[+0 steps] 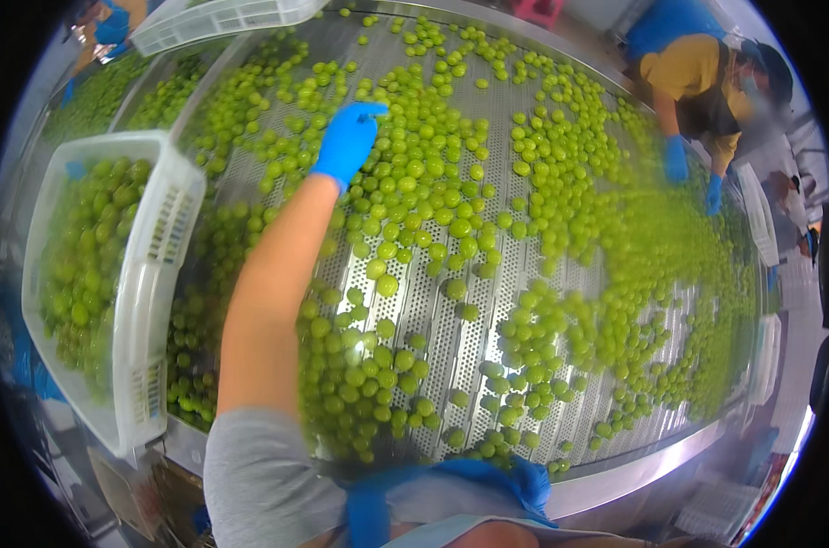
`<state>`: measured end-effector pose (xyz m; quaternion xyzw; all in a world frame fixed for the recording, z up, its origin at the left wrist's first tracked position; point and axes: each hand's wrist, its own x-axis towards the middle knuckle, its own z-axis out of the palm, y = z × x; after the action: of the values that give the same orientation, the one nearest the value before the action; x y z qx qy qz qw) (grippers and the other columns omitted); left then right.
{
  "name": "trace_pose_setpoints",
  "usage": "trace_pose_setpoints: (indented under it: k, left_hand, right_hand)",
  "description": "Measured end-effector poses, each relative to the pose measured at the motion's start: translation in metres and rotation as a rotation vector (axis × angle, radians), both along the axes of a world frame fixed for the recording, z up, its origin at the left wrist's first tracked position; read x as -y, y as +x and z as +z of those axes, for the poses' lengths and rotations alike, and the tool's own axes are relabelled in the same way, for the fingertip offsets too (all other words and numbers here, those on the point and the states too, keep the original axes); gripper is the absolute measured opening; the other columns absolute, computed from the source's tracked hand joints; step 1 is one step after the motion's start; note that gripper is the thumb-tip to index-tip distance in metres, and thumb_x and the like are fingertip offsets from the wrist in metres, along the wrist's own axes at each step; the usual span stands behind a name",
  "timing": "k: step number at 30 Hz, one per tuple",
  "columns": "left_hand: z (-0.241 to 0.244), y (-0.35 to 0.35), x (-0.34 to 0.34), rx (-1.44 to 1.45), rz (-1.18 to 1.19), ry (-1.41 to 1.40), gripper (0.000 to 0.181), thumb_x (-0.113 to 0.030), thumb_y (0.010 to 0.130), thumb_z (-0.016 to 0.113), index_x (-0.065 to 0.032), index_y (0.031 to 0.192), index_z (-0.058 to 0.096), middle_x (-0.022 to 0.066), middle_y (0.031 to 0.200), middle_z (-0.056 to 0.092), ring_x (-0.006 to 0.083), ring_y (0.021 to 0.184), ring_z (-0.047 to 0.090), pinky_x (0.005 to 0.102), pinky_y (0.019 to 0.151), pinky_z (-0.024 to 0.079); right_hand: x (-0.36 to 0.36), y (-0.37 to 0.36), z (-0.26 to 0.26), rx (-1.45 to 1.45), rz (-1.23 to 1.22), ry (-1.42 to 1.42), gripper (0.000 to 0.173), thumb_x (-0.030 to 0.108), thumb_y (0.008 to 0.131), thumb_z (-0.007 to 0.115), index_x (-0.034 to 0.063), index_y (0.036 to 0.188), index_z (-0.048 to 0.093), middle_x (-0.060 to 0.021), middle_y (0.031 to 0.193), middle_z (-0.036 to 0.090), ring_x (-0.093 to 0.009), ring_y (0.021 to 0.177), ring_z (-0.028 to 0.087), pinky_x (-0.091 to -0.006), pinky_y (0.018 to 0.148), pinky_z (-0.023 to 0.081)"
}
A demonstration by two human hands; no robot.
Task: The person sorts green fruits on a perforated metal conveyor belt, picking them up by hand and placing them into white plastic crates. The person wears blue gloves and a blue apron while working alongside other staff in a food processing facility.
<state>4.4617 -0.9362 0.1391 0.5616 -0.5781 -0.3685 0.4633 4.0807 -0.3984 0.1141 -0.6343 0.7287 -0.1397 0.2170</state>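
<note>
My left hand [351, 140], in a blue glove, reaches out over small round green fruit [414, 164] spread on a perforated metal conveyor [476, 322]. One finger points to the right, and the other fingers are partly hidden by the back of the hand. Whether it holds a fruit cannot be seen. My right hand is out of view. Before my body, the blue apron [370, 510] meets the conveyor's near edge, with a few fruits close to it.
A white plastic crate [137, 329] of green fruit stands at the left; another crate [229, 26] is at the far left. Across the conveyor, a person in a yellow top [688, 75] leans over with gloved hands at the blurred fruit. A metal rail [633, 472] borders the near side.
</note>
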Motion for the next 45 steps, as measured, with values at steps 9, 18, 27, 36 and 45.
trace_pose_setpoints:
  k: [9, 18, 27, 36, 45]
  left_hand:
    - [-0.047, -0.082, 0.183, 0.797, -0.031, -0.243, 0.031, -0.02, 0.101, 0.044, -0.012, 0.124, 0.063, 0.0132, 0.128, 0.062, 0.0356, 0.11, 0.062, 0.0475, 0.095, 0.052]
    - [-0.067, -0.077, 0.211, 0.921, -0.11, 0.043, 0.046, -0.04, 0.104, 0.035, -0.0098, 0.12, 0.065, 0.0168, 0.119, 0.066, 0.0338, 0.101, 0.066, 0.0469, 0.091, 0.052]
    - [-0.031, 0.058, 0.133, -0.807, -0.212, -0.071, 0.034, -0.025, 0.092, 0.062, -0.0062, 0.12, 0.067, 0.0066, 0.116, 0.064, 0.0074, 0.077, 0.05, 0.0164, 0.063, 0.044]
    - [-0.018, 0.058, 0.041, -0.206, -0.268, 0.206, 0.034, -0.034, 0.09, 0.061, -0.0081, 0.108, 0.073, 0.0041, 0.106, 0.071, 0.0143, 0.093, 0.063, 0.0292, 0.07, 0.05]
    - [-0.048, 0.005, 0.086, 1.114, -0.222, 0.046, 0.022, -0.023, 0.084, 0.065, -0.0069, 0.097, 0.072, 0.0188, 0.103, 0.07, 0.0362, 0.093, 0.069, 0.0453, 0.076, 0.057]
  right_hand:
    - [-0.027, 0.021, -0.024, -0.209, -0.162, -0.041, 0.023, 0.02, 0.074, 0.073, 0.0128, 0.096, 0.073, -0.0097, 0.064, 0.061, -0.031, 0.054, 0.059, -0.0423, 0.05, 0.047]
    - [-0.021, 0.053, -0.04, -0.247, -0.318, -0.268, 0.008, 0.019, 0.076, 0.073, 0.0122, 0.08, 0.071, -0.0096, 0.055, 0.056, -0.029, 0.045, 0.054, -0.0408, 0.042, 0.041]
    - [-0.024, 0.051, -0.024, 0.0, -0.178, -0.031, 0.005, 0.01, 0.085, 0.066, 0.0066, 0.083, 0.07, -0.0086, 0.057, 0.057, -0.025, 0.05, 0.055, -0.0357, 0.05, 0.043]
    - [0.199, 0.104, 0.053, 0.257, -0.001, -0.169, 0.034, -0.005, 0.088, 0.061, 0.0045, 0.12, 0.066, -0.0121, 0.1, 0.065, -0.023, 0.083, 0.062, -0.0337, 0.073, 0.05]
    - [0.524, 0.242, 0.008, -0.099, 0.359, -0.289, 0.027, 0.014, 0.091, 0.05, 0.0097, 0.113, 0.065, -0.0195, 0.108, 0.066, -0.04, 0.097, 0.064, -0.048, 0.082, 0.052]
